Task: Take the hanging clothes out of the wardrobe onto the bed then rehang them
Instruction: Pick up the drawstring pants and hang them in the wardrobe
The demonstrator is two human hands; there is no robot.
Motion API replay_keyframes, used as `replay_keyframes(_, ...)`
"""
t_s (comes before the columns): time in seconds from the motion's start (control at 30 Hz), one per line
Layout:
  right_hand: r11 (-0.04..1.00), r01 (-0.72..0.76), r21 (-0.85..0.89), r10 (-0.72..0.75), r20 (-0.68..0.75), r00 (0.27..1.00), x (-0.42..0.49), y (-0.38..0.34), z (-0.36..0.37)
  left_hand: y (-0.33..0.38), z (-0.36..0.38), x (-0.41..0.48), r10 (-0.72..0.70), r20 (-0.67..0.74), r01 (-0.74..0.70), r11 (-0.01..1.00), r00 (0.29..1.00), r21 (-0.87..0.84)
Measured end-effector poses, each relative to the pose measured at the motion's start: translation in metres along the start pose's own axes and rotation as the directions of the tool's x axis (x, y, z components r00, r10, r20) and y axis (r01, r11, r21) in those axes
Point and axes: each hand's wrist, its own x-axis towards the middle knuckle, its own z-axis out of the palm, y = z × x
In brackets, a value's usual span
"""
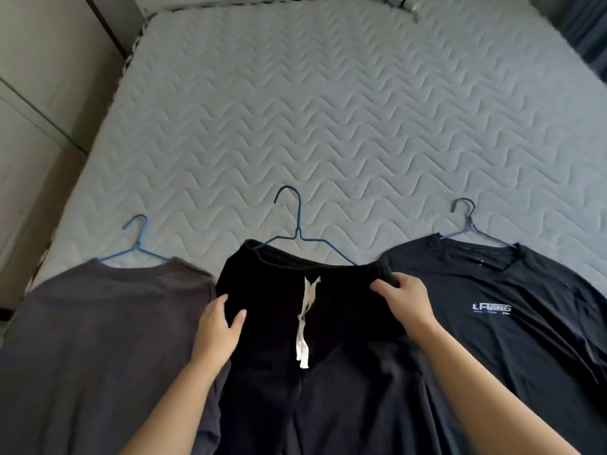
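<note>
Three garments lie side by side on the near part of the bed (328,110). Black trousers (328,372) with a white drawstring (303,326) lie in the middle on a dark blue hanger (297,221). My left hand (218,326) grips the left side of their waistband. My right hand (405,300) grips the right end of the waistband. A dark grey T-shirt (98,349) on a light blue hanger (138,241) lies to the left. A navy T-shirt (512,316) with a white logo lies to the right on a purple hanger (468,221).
The grey quilted mattress stretches away beyond the clothes. Pale wardrobe panels (39,93) stand along the left. A dark curtain (588,31) hangs at the far right. A small dark cloth item (399,3) lies at the bed's far edge.
</note>
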Motion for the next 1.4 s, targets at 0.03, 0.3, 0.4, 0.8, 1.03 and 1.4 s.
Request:
replay_keyframes(0.03, 1.000, 0.023, 0.011, -0.023, -0.007, 1.000, -0.015, -0.003, -0.013, 0.009, -0.008, -0.012, 0.035, -0.025, -0.035, 0.999, 0.999, -0.025)
replay_keyframes(0.3, 0.984, 0.142, 0.106, -0.142, -0.010, 0.990, -0.139, -0.005, -0.115, 0.065, -0.067, -0.087, 0.335, -0.101, -0.323, 0.939, 0.937, 0.117)
replay_keyframes(0.4, 0.977, 0.135, 0.166, -0.131, -0.034, 0.991, -0.187, 0.007, -0.147, 0.074, -0.076, -0.120, 0.347, -0.071, -0.332, 0.928, 0.935, 0.168)
replay_keyframes(0.8, 0.979, -0.074, -0.192, 0.065, -0.053, 0.996, -0.321, 0.173, -0.221, 0.014, -0.001, -0.371, 0.063, 0.045, -0.063, 0.998, 0.997, 0.002)
replay_keyframes(1.03, 0.883, -0.054, -0.466, 0.107, 0.089, 0.990, -0.361, 0.229, -0.213, -0.045, 0.022, -0.464, -0.154, 0.109, 0.154, 0.988, 0.982, 0.006)
replay_keyframes(1.4, 0.756, 0.280, -0.592, -0.107, 0.310, 0.945, -0.395, 0.176, -0.153, -0.141, -0.002, -0.555, -0.312, -0.061, 0.284, 0.918, 0.948, -0.275)
